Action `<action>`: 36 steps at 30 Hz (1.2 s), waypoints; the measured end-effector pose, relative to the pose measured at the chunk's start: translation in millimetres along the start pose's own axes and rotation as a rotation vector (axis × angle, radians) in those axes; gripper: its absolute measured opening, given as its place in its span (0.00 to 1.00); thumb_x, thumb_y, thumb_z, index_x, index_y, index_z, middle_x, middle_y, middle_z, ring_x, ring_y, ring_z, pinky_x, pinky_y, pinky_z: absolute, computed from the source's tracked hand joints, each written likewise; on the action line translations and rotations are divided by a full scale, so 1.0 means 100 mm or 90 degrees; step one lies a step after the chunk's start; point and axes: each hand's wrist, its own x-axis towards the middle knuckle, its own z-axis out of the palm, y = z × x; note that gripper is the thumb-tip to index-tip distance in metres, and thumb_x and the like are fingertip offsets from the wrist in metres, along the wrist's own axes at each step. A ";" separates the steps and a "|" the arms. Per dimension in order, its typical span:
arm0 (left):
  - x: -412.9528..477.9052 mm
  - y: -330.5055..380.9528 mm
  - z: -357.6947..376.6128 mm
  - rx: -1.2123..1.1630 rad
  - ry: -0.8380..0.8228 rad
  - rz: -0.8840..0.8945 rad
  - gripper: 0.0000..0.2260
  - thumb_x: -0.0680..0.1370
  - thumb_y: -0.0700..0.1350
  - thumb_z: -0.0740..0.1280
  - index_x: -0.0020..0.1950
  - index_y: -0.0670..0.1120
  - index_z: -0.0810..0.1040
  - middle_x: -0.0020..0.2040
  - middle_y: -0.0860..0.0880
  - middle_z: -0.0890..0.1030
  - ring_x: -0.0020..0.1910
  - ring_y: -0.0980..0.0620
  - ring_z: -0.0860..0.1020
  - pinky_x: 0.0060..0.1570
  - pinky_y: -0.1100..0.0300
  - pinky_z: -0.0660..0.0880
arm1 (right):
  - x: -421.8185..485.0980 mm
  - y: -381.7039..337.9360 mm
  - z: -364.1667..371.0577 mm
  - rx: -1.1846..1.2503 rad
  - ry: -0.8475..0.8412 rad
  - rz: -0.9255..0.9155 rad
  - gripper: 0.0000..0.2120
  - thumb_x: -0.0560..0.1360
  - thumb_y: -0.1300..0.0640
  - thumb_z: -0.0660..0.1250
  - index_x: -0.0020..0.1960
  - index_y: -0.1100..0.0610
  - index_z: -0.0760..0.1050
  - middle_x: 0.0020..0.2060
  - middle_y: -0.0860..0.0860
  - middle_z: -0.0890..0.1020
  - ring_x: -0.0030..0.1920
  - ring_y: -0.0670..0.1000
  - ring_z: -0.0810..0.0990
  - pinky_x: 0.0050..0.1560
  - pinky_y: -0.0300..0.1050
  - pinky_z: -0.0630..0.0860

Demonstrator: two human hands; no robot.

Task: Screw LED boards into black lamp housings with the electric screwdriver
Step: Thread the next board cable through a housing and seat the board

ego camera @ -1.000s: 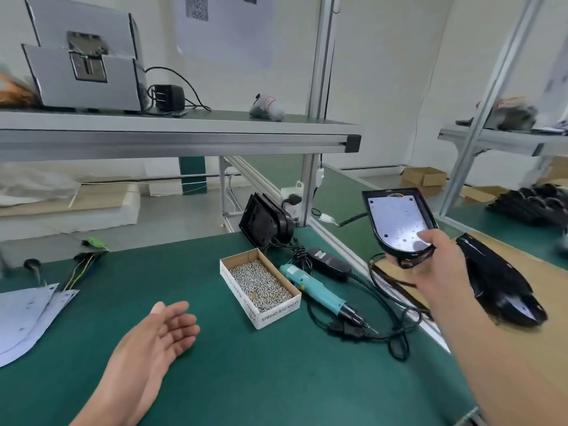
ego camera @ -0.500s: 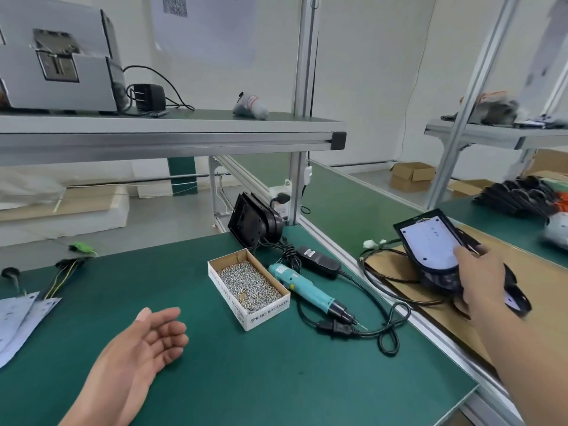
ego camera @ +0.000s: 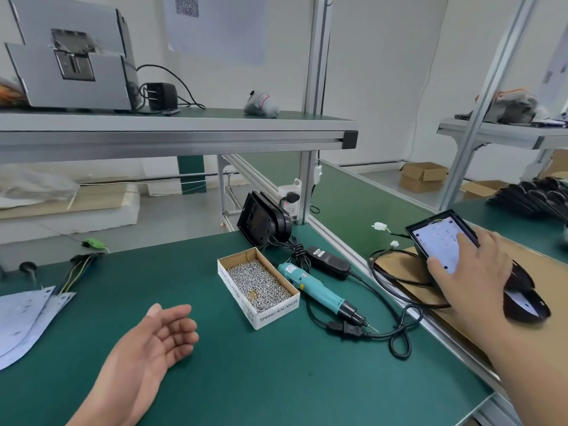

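Black is the lamp housing (ego camera: pixel 413 241) that the right hand (ego camera: pixel 470 269) holds, far off to the right, over a brown card sheet (ego camera: pixel 396 265) on the next table. The thumb and one finger press on the white LED board (ego camera: pixel 436 241) inside it, and the other fingers bend over its far side. Its low end seems to sit on another shiny black housing (ego camera: pixel 522 302), which is round on top. I think that is the risky bit. If the hand lets go there, the housing could slide or tip off. I cannot tell if the board has its screws in. If not, it could slip out of place. Thin wires with white plugs (ego camera: pixel 380 226) run out from the housing, and they could snag on the thick black cord (ego camera: pixel 399 336) looping close by.

The left hand (ego camera: pixel 153 339) grips nothing. It is palm up, fingers loose, over the green mat (ego camera: pixel 276 379). The blue-green electric screwdriver (ego camera: pixel 316 292) lies on the mat, just beside the box of screws (ego camera: pixel 258 281), well apart from both hands. A quick reach across could bump the box and spill the tiny screws.
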 end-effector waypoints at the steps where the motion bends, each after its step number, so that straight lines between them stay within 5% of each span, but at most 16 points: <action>1: -0.01 0.00 0.01 -0.001 0.003 0.002 0.29 0.80 0.59 0.61 0.66 0.36 0.80 0.51 0.37 0.83 0.47 0.41 0.84 0.51 0.44 0.80 | -0.02 -0.03 0.01 0.004 0.010 -0.017 0.26 0.76 0.45 0.68 0.67 0.59 0.73 0.76 0.60 0.64 0.80 0.62 0.55 0.78 0.66 0.52; 6: -0.05 0.03 0.05 -0.005 0.018 0.004 0.27 0.82 0.59 0.62 0.66 0.37 0.80 0.52 0.36 0.83 0.48 0.40 0.83 0.55 0.41 0.76 | -0.10 -0.38 0.19 0.068 0.073 -0.165 0.19 0.77 0.52 0.68 0.62 0.64 0.81 0.61 0.61 0.80 0.69 0.66 0.70 0.73 0.61 0.65; 12: -0.09 0.04 0.08 -0.006 0.024 0.010 0.27 0.80 0.59 0.64 0.65 0.37 0.82 0.51 0.36 0.84 0.48 0.40 0.83 0.54 0.42 0.77 | -0.27 -1.32 0.44 0.172 -0.039 -0.290 0.08 0.81 0.57 0.71 0.59 0.56 0.84 0.51 0.52 0.84 0.57 0.58 0.74 0.58 0.54 0.73; 20: -0.09 0.07 0.11 -0.006 0.027 -0.005 0.28 0.78 0.59 0.64 0.65 0.37 0.82 0.50 0.37 0.84 0.47 0.41 0.83 0.52 0.45 0.78 | -0.01 -2.64 0.76 0.119 -0.159 -0.549 0.19 0.80 0.68 0.67 0.67 0.56 0.82 0.70 0.53 0.80 0.66 0.61 0.77 0.71 0.56 0.73; 24: -0.09 0.09 0.11 -0.007 0.033 -0.013 0.28 0.79 0.60 0.64 0.65 0.38 0.81 0.50 0.38 0.84 0.48 0.41 0.83 0.52 0.45 0.78 | 0.16 -3.07 0.89 -0.032 -0.237 -0.660 0.26 0.76 0.69 0.65 0.70 0.50 0.78 0.83 0.51 0.63 0.78 0.62 0.62 0.73 0.60 0.68; 27: -0.09 0.10 0.11 -0.015 0.034 -0.016 0.29 0.80 0.63 0.68 0.65 0.38 0.81 0.50 0.37 0.84 0.48 0.41 0.83 0.51 0.46 0.78 | 0.22 -3.23 0.97 -0.154 -0.322 -0.690 0.23 0.77 0.68 0.63 0.66 0.50 0.81 0.83 0.49 0.62 0.82 0.60 0.55 0.79 0.63 0.59; 31: -0.09 0.10 0.10 -0.024 0.031 -0.018 0.29 0.79 0.62 0.68 0.65 0.38 0.81 0.50 0.38 0.85 0.48 0.42 0.83 0.50 0.48 0.79 | 0.22 -3.24 1.01 -0.250 -0.346 -0.703 0.19 0.74 0.70 0.63 0.55 0.52 0.83 0.63 0.46 0.80 0.75 0.58 0.65 0.68 0.56 0.69; 36: -0.10 0.11 0.10 -0.034 0.023 -0.011 0.29 0.75 0.64 0.69 0.60 0.41 0.86 0.51 0.37 0.85 0.48 0.41 0.83 0.47 0.52 0.82 | 0.25 -3.23 0.98 -0.238 -0.306 -0.706 0.19 0.73 0.71 0.66 0.52 0.50 0.82 0.47 0.45 0.82 0.59 0.53 0.70 0.54 0.49 0.70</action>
